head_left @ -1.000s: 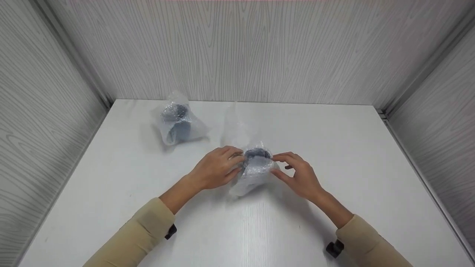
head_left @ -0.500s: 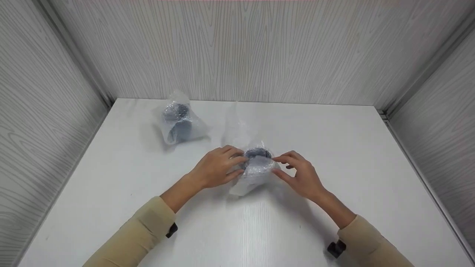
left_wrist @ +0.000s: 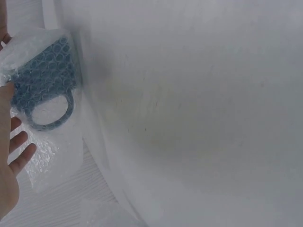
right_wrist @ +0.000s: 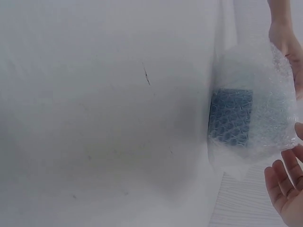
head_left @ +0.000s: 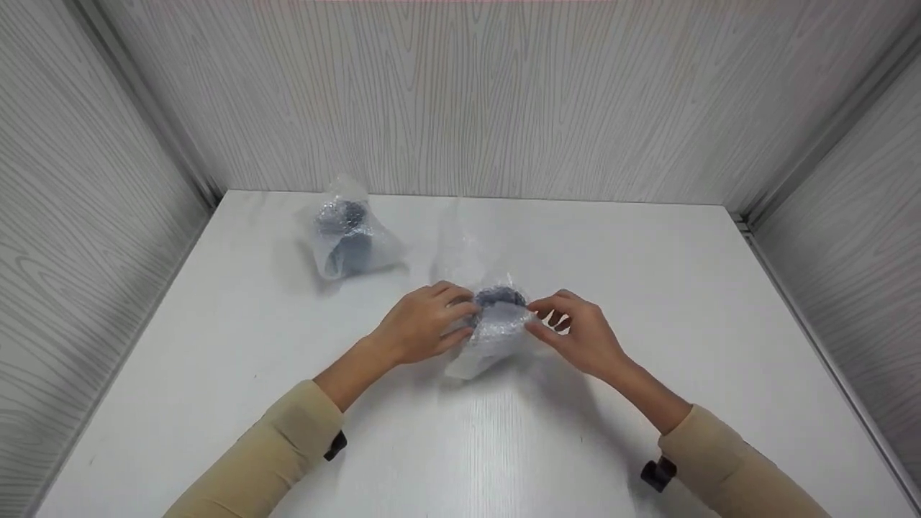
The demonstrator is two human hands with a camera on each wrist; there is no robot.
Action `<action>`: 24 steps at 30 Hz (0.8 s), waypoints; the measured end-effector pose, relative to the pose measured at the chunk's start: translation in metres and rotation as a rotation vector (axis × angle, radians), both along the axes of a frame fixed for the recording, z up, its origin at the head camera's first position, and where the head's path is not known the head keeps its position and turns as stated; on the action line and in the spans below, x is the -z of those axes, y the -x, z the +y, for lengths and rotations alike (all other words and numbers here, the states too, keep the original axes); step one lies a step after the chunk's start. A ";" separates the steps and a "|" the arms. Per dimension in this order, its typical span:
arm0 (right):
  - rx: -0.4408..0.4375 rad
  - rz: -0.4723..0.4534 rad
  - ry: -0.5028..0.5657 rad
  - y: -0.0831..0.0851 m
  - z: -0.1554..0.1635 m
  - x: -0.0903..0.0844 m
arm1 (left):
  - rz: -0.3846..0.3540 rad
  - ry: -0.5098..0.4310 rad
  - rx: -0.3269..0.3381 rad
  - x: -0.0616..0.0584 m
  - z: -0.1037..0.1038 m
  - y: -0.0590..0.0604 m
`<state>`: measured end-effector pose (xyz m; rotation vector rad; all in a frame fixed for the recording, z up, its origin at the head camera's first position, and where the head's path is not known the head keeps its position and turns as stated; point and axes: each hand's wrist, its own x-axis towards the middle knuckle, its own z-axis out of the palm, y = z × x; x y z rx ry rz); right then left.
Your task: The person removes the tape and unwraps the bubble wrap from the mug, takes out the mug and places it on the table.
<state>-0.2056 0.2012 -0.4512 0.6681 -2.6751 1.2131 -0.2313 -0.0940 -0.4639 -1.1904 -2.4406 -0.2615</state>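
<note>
At the centre of the head view, a blue mug wrapped in bubble wrap (head_left: 495, 327) is held on the white table (head_left: 647, 288) between both hands. The left hand (head_left: 421, 329) is curled against the left side of the wrap, fingers pinching the film near the rim. The right hand (head_left: 579, 332) is pinching the wrap's right edge with thumb and fingertips, the other fingers loosely spread. The left wrist view shows the mug's handle (left_wrist: 47, 113) as a ring under the bubbles.

The wrapping is judged to be in hand, and it would be done best with the film kept taut at the rim, one side being pinned while the other is folded over, so that the loose tail (lying toward the lower edge of the frame) is not dragged.

The mug seems to be tilted, its dark mouth pointing toward the upper edge of the frame and partly upward; the long axis runs from there down toward the person.

In the upper left, a second wrapped bundle (head_left: 347, 234) lies well apart.
</note>
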 end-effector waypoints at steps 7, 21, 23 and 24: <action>-0.008 -0.128 0.013 0.002 0.000 -0.010 | -0.009 -0.014 -0.003 -0.002 0.002 -0.001; 0.017 -0.278 0.028 0.006 -0.002 -0.013 | -0.009 -0.019 -0.006 -0.002 0.002 -0.001; 0.022 -0.289 0.031 0.006 -0.002 -0.013 | -0.004 -0.018 -0.007 -0.002 0.003 -0.001; 0.021 -0.289 0.030 0.005 -0.002 -0.013 | -0.001 -0.018 -0.008 -0.002 0.003 -0.001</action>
